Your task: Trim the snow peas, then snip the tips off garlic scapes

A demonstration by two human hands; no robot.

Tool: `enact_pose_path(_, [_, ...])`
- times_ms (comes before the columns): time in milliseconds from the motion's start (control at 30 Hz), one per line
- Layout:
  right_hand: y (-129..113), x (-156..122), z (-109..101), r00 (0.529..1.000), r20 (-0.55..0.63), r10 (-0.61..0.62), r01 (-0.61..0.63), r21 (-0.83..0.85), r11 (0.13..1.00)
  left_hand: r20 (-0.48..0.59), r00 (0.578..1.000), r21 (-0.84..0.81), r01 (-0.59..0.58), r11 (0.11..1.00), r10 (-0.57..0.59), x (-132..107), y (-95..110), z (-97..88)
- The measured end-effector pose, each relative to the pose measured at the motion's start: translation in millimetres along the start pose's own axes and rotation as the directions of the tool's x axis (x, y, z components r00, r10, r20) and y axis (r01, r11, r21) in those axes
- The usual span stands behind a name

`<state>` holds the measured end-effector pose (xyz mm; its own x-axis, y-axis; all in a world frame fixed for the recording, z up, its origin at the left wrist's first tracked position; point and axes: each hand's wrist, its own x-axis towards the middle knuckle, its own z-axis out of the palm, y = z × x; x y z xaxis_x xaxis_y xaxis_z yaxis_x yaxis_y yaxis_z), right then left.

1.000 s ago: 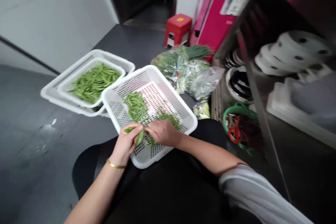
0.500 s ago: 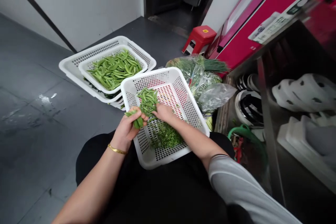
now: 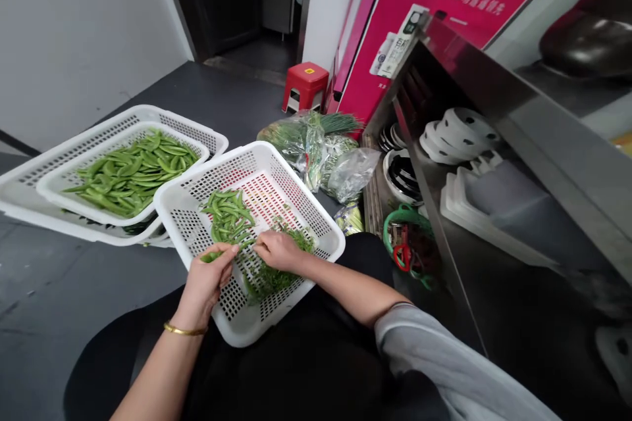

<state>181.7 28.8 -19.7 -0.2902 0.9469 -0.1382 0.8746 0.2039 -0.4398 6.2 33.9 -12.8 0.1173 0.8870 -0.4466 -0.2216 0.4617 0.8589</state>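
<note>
My left hand (image 3: 210, 276), with a gold bangle at the wrist, is closed around green pea pods (image 3: 211, 256). One pod points out from its fingertips toward my right hand (image 3: 280, 251). That hand is closed in a pinch close to the pod's tip; what sits between its fingers is too small to make out. Both hands are over a white perforated basket (image 3: 320, 227) on my lap. Inside it, a heap of pods (image 3: 228, 216) lies on the far left side, and a pile of thin green trimmings (image 3: 271, 279) lies nearer me, partly under my right hand.
Left of the lap basket, a smaller white basket full of flat pods (image 3: 138, 171) sits in a larger white basket (image 3: 29, 177). Bagged vegetables (image 3: 316, 148) and a red stool (image 3: 306, 87) stand ahead. At right are a metal shelf (image 3: 543, 105) and a green basket (image 3: 402, 216).
The view has turned right. My right hand has left the pod heap and now pinches near a pod's tip at my left hand. My left hand still holds pods.
</note>
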Motion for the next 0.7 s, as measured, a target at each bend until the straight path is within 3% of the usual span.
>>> enact_pose_path(67, [5,1,-8,0.995,0.098,0.016,-0.001,-0.147,0.989,-0.012,0.999,-0.096,-0.031,0.995,0.03,-4,5,-1.0])
enact_pose_path(200, [8,10,-4,0.974,0.226,-0.027,0.062,-0.147,0.987,0.012,0.993,-0.233,-0.111,0.966,0.117,-5,13,-9.5])
enact_pose_path(367, [-22,19,52,0.891,0.44,-0.107,0.17,-0.108,0.979,-0.011,0.991,-0.265,-0.134,0.955,0.136,1,11,-13.3])
enact_pose_path(500, [-35,32,84,0.869,0.492,-0.046,0.103,-0.09,0.991,-0.011,0.991,-0.197,-0.135,0.971,0.136,1,10,-10.6])
enact_pose_path(600, [-33,39,78,0.875,0.485,0.016,0.001,-0.036,0.999,0.007,0.991,-0.122,-0.13,0.984,0.132,-3,12,-8.2])
enact_pose_path(700, [-33,37,54,0.922,0.387,0.022,-0.055,0.075,0.996,-0.01,0.991,-0.033,-0.136,0.99,0.136,-5,14,-5.5])
